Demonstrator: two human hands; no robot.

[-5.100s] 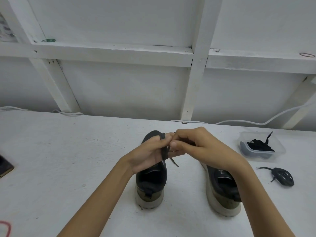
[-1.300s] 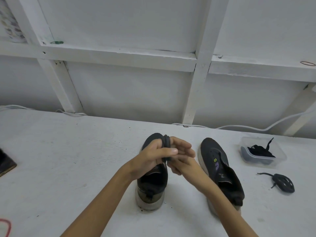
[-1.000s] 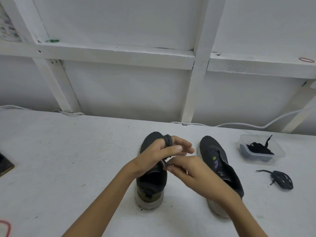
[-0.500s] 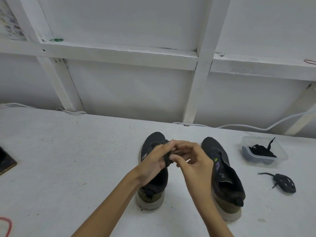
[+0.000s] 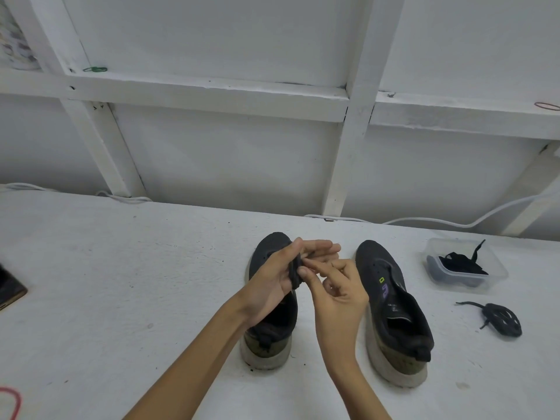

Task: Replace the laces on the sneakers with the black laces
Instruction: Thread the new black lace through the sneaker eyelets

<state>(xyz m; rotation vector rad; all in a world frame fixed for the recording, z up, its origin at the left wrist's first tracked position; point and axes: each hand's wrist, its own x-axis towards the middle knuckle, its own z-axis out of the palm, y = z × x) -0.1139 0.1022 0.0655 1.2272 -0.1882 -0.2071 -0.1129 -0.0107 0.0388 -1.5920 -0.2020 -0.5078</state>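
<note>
The bare left forearm [image 5: 194,353] and right forearm [image 5: 354,380] rise from the lower edge and converge toward the middle. The left hand [image 5: 269,283] is raised with its palm turned to the right. Its fingers [image 5: 324,248] reach out almost straight, and its thumb lies on top, pinching a coiled lace [image 5: 295,275] against them. The right hand [image 5: 339,295] sits just beside it, wrist bent. Its thumb and forefinger reach left and pinch the same coil, and its other fingers are curled in loosely.
</note>
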